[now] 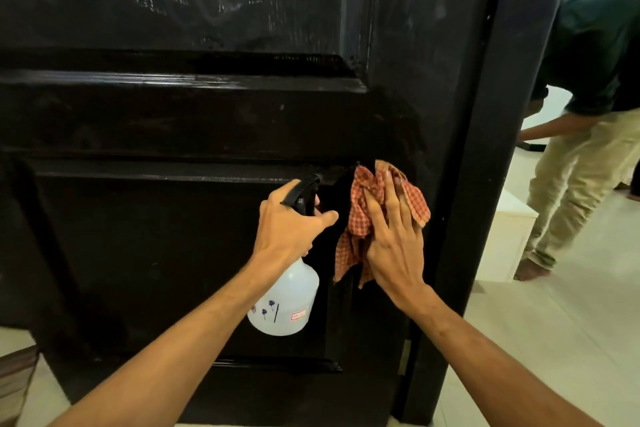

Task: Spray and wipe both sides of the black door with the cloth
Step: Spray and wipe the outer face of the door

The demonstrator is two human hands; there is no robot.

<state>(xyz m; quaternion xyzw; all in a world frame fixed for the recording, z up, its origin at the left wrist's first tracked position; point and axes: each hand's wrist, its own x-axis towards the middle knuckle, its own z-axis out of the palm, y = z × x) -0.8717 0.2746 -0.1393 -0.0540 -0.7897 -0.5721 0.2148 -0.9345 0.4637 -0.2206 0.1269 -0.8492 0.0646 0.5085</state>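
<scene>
Your right hand [393, 239] pressed 1 checked orange cloth [367, 218] flat on the glossy black panelled door [173, 121], fingers straight & spread, approx 4 o'clock. Left hand [289, 224], fingers curled round 1 white plastic spray bottle [285, 298] w/ black trigger.

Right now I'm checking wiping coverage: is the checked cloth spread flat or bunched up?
Bunched. The checked cloth is crumpled under the right hand, pressed on the black door, corners hanging loose.
</scene>
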